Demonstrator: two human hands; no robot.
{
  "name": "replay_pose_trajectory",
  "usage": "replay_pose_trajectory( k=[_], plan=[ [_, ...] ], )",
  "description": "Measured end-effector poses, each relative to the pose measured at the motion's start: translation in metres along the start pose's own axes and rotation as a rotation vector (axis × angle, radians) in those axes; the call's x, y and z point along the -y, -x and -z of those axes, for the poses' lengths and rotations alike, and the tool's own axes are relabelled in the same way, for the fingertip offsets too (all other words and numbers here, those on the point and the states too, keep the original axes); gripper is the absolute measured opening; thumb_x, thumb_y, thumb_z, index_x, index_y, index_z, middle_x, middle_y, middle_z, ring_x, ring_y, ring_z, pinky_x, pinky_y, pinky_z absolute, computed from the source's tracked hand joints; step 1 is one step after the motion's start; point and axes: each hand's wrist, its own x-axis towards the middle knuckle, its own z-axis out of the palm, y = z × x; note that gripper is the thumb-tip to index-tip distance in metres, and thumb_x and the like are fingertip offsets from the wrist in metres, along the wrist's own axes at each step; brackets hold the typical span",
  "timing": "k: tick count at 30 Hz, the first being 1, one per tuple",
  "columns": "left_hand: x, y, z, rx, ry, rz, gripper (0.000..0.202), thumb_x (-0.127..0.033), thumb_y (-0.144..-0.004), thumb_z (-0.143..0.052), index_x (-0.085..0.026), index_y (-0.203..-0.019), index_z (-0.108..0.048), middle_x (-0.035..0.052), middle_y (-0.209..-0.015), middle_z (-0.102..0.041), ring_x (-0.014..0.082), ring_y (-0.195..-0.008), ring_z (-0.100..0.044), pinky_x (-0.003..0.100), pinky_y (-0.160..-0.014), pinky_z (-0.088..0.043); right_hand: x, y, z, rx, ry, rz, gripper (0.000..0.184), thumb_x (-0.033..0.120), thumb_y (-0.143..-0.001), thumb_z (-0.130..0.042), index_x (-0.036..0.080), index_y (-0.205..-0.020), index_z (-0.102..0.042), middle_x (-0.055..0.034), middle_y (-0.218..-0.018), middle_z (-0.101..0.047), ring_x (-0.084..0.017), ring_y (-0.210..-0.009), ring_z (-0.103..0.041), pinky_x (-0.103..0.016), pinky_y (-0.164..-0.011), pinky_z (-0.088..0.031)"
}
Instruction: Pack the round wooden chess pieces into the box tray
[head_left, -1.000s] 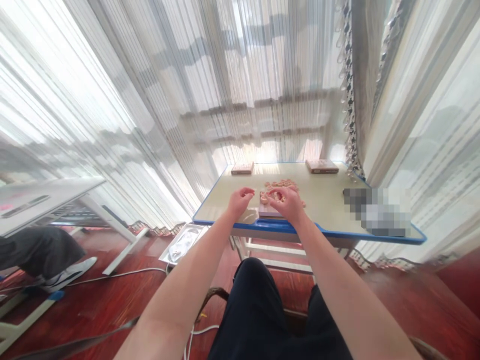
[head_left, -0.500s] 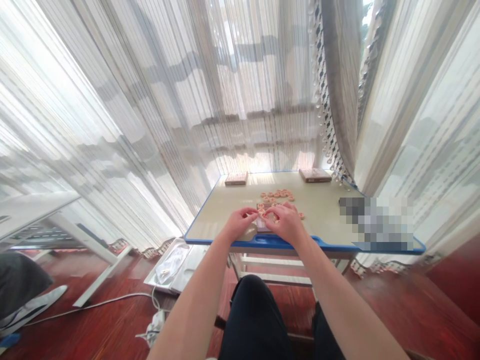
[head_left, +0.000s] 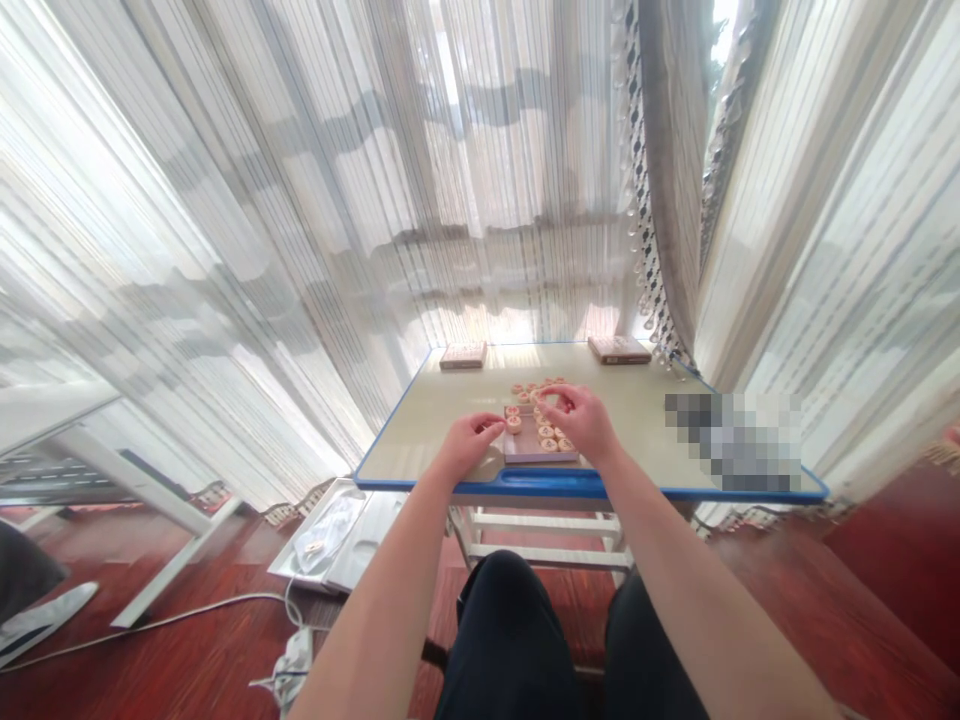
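Observation:
A shallow box (head_left: 527,443) lies near the table's front edge with several round xiangqi pieces in it. Two pieces (head_left: 513,424) sit at its left wall; others (head_left: 549,443) fill its right part. Beside the left wall is my left hand (head_left: 471,445), thumb and finger nearly together at the tips; what they hold, if anything, is unclear. My right hand (head_left: 583,420) reaches over the box's far right side, thumb and forefinger around a xiangqi piece (head_left: 535,396). Behind the box, more loose pieces (head_left: 531,387) lie on the table, some hidden by this hand.
Two closed flat boxes, one at the back left (head_left: 463,356) and one at the back right (head_left: 619,349), stand on the blue-edged table (head_left: 420,430). A blurred-out item (head_left: 739,440) lies at right. White open packaging (head_left: 322,535) and a power strip (head_left: 292,660) are on the floor.
My right hand has moved from over the box to its far edge, beside the loose pieces, uncovering the box's inside. My left hand stays at the left wall. The view has shifted slightly.

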Motion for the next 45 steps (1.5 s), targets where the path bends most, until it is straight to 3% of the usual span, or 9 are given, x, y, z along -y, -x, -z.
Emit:
replay_pose_trajectory(
  k=[2, 4, 8, 14, 24, 29, 34, 45],
  plan=[
    [0.002, -0.002, -0.001, -0.008, 0.020, -0.008, 0.030, -0.037, -0.074, -0.058, -0.014, -0.090, -0.070, 0.0061, -0.084, -0.070, 0.0180, -0.077, -0.062, 0.028, -0.071, -0.047, 0.008, -0.016, 0.000, 0.310, 0.109, 0.173, 0.020, 0.036, -0.071, -0.063, 0.019, -0.079, -0.071, 0.0013, -0.054, -0.053, -0.014, -0.063, -0.049, -0.026, -0.068, -0.040],
    [0.004, -0.004, -0.001, -0.028, 0.030, -0.016, 0.031, -0.037, -0.074, -0.058, -0.014, -0.092, -0.069, 0.0056, -0.081, -0.069, 0.0169, -0.075, -0.061, 0.027, -0.070, -0.047, 0.016, -0.029, -0.003, 0.511, 0.231, 0.257, 0.017, 0.033, -0.069, -0.065, 0.021, -0.079, -0.072, -0.0004, -0.061, -0.060, -0.016, -0.069, -0.052, -0.025, -0.066, -0.039],
    [0.006, -0.005, 0.001, -0.061, 0.001, 0.000, 0.032, -0.039, -0.074, -0.057, -0.014, -0.092, -0.068, 0.0051, -0.078, -0.068, 0.0153, -0.069, -0.059, 0.026, -0.066, -0.046, 0.015, -0.037, -0.009, 0.717, 0.337, 0.317, 0.015, 0.029, -0.068, -0.065, 0.023, -0.079, -0.072, -0.0009, -0.066, -0.063, -0.015, -0.069, -0.055, -0.023, -0.063, -0.039],
    [-0.001, -0.001, 0.003, -0.002, -0.093, 0.003, 0.031, -0.039, -0.078, -0.054, -0.016, -0.088, -0.070, 0.0047, -0.082, -0.070, 0.0168, -0.074, -0.061, 0.026, -0.068, -0.046, -0.002, -0.028, -0.011, 0.712, 0.222, 0.364, 0.014, 0.031, -0.071, -0.064, 0.021, -0.077, -0.072, -0.0006, -0.064, -0.062, -0.015, -0.071, -0.054, -0.024, -0.064, -0.039],
    [-0.008, 0.004, 0.005, -0.006, -0.113, 0.034, 0.027, -0.038, -0.078, -0.055, -0.018, -0.085, -0.072, 0.0037, -0.085, -0.072, 0.0187, -0.083, -0.063, 0.027, -0.078, -0.047, 0.000, -0.024, -0.018, 0.669, 0.182, 0.391, 0.013, 0.028, -0.074, -0.059, 0.021, -0.073, -0.071, -0.0009, -0.065, -0.066, -0.015, -0.069, -0.055, -0.027, -0.077, -0.040],
    [-0.011, 0.007, 0.006, -0.053, -0.012, 0.097, 0.028, -0.039, -0.078, -0.056, -0.017, -0.086, -0.071, 0.0034, -0.085, -0.072, 0.0183, -0.084, -0.064, 0.026, -0.078, -0.048, -0.002, -0.023, -0.021, 0.669, 0.183, 0.397, 0.011, 0.024, -0.071, -0.058, 0.023, -0.072, -0.069, 0.0005, -0.068, -0.067, -0.014, -0.068, -0.055, -0.025, -0.071, -0.040],
    [-0.010, 0.005, 0.005, 0.033, -0.117, 0.032, 0.025, -0.036, -0.079, -0.055, -0.019, -0.084, -0.072, 0.0021, -0.085, -0.072, 0.0174, -0.082, -0.064, 0.025, -0.078, -0.047, 0.001, -0.025, -0.019, 0.699, 0.175, 0.364, 0.014, 0.021, -0.069, -0.058, 0.024, -0.073, -0.071, 0.0000, -0.070, -0.068, -0.015, -0.073, -0.056, -0.024, -0.069, -0.041],
    [-0.011, 0.003, 0.003, 0.009, -0.214, 0.020, 0.026, -0.036, -0.079, -0.052, -0.019, -0.083, -0.072, 0.0027, -0.084, -0.072, 0.0189, -0.082, -0.064, 0.027, -0.077, -0.047, -0.003, -0.027, -0.022, 0.727, 0.133, 0.359, 0.014, 0.021, -0.070, -0.058, 0.024, -0.072, -0.071, -0.0001, -0.072, -0.068, -0.015, -0.073, -0.056, -0.025, -0.071, -0.041]
  ],
)
